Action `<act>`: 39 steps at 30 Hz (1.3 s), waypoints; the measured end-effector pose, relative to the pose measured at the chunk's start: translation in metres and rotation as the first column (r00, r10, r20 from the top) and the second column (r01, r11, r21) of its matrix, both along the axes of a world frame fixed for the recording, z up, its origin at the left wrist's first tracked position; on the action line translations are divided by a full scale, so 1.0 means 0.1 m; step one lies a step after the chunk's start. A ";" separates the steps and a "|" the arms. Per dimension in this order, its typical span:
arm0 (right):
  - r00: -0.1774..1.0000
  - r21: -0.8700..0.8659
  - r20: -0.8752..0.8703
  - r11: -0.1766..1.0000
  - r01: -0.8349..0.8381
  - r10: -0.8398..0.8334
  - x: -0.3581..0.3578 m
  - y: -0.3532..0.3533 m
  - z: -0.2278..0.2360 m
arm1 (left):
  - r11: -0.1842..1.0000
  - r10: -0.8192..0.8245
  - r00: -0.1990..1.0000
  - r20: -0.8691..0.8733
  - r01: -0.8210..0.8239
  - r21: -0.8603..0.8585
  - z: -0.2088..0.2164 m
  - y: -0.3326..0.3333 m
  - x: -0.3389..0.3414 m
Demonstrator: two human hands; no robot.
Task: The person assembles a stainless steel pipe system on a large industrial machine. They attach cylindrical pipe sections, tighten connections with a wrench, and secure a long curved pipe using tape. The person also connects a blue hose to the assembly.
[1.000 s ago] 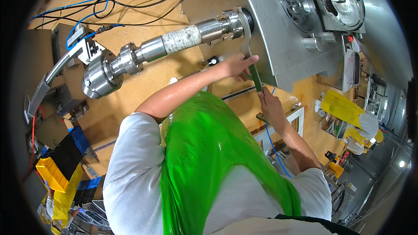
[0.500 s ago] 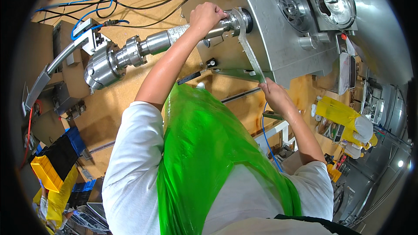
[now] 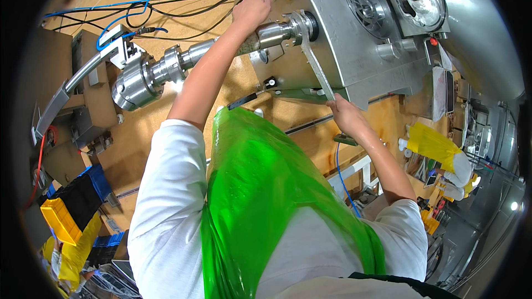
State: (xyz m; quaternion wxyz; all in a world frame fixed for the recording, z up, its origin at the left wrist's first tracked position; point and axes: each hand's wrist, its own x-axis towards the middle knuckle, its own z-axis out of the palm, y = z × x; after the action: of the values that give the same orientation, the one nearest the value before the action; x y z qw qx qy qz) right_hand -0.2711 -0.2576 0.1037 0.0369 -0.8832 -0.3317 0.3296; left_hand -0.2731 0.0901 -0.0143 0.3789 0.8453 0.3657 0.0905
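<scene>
My right hand (image 3: 350, 117) is wrapped round the lower end of a long flat metal wrench (image 3: 317, 69). The wrench's head sits around the ringed coupling (image 3: 300, 26), where a steel pipe (image 3: 271, 34) meets the side of a large steel machine (image 3: 327, 39). My left hand (image 3: 252, 11) is closed just beyond the pipe, short of the coupling. Its fingertips are turned away, so I cannot make out whether anything is in them. My left forearm crosses over the pipe and hides part of it.
Leftward the pipe runs into a rounded steel fitting (image 3: 134, 86) beside a bracket (image 3: 119, 50). Black cables (image 3: 183, 6) and a blue hose (image 3: 145, 3) cross the tan floor. A yellow crate (image 3: 60, 221) stands lower left. People in yellow aprons (image 3: 429, 145) are at right and lower left.
My left hand has moved back from the coupling, left and up, beyond the pipe. My right hand stays on the wrench, which has barely shifted. The whole view has tilted slightly.
</scene>
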 end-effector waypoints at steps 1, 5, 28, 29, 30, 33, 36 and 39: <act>1.000 0.001 -0.010 1.000 0.029 -0.029 -0.01 -0.01 -0.05 | 0.997 -0.047 0.999 0.017 0.048 -0.053 -0.03 0.00 -0.03; 0.992 -0.017 0.009 0.992 0.127 -0.126 -0.04 -0.06 -0.46 | 0.949 -0.179 0.975 0.135 0.207 -0.239 -0.11 -0.09 -0.05; 0.945 0.302 -0.139 0.897 0.324 -0.295 -0.24 -0.16 -1.14 | 0.961 -0.198 0.966 0.166 0.224 -0.160 -0.09 -0.23 -0.31; 0.947 0.319 -0.132 0.892 0.321 -0.293 -0.25 -0.16 -1.17 | 0.963 -0.167 0.968 0.189 0.201 -0.178 -0.09 -0.23 -0.33; 0.949 0.339 -0.114 0.887 0.314 -0.293 -0.25 -0.15 -1.18 | 0.962 -0.171 0.965 0.200 0.207 -0.178 -0.07 -0.23 -0.31; 0.939 0.385 -0.116 0.857 0.343 -0.324 -0.34 -0.15 -1.30 | 0.977 -0.140 0.976 0.165 0.163 -0.138 -0.06 -0.26 -0.30; 0.976 0.379 -0.001 0.903 0.202 -0.218 -0.15 -0.26 -1.42 | 0.976 -0.034 0.979 0.203 0.077 -0.206 -0.03 -0.26 -0.27; 0.974 0.394 0.027 0.898 0.197 -0.225 -0.12 -0.28 -1.46 | 0.953 -0.006 0.974 0.226 0.074 -0.295 0.03 -0.21 -0.26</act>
State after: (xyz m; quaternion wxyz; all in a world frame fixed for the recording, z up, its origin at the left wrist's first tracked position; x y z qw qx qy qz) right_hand -0.2829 -0.2858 -0.0420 0.2351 -0.9001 -0.2940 0.2192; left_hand -0.2991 0.0693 -0.0109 0.5436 0.7694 0.3132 0.1200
